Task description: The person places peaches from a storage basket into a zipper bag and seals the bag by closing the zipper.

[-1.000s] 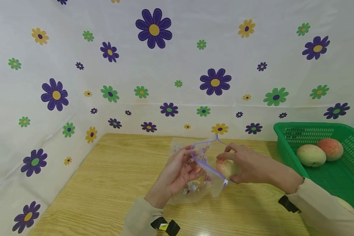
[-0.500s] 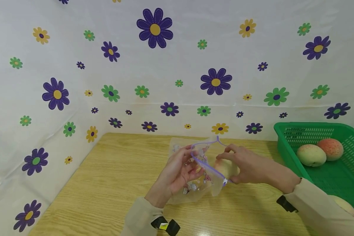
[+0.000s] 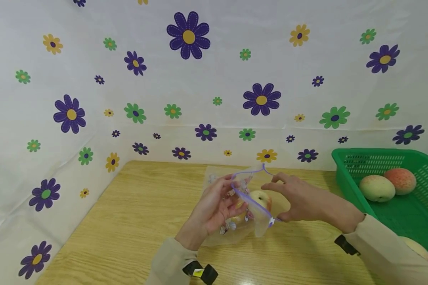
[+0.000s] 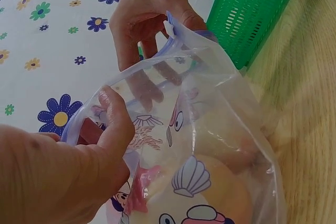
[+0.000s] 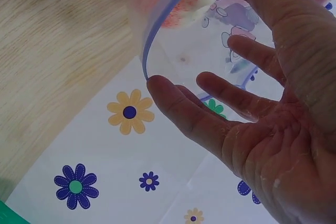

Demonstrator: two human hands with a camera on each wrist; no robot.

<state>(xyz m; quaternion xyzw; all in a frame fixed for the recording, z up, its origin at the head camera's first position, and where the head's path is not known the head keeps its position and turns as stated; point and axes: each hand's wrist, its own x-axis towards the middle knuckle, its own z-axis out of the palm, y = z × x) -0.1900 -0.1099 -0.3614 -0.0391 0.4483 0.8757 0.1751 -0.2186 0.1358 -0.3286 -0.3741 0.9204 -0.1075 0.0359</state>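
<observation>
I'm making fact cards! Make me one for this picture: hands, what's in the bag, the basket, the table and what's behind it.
Left hand: holds the clear bag by its purple-edged mouth
Right hand: spread at the bag's mouth, holding no fruit
In the bag: a peach; maybe more, hard to tell
Green basket: a pale peach, a redder peach, a third peach partly hidden by the sleeve
Table: wooden
Behind: white cloth with flowers

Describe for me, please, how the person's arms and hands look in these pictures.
The left sleeve and right sleeve are long and light beige. By the left one is a black device with a yellow label; by the right, another black device. The left hand and right hand wear no gloves.
</observation>
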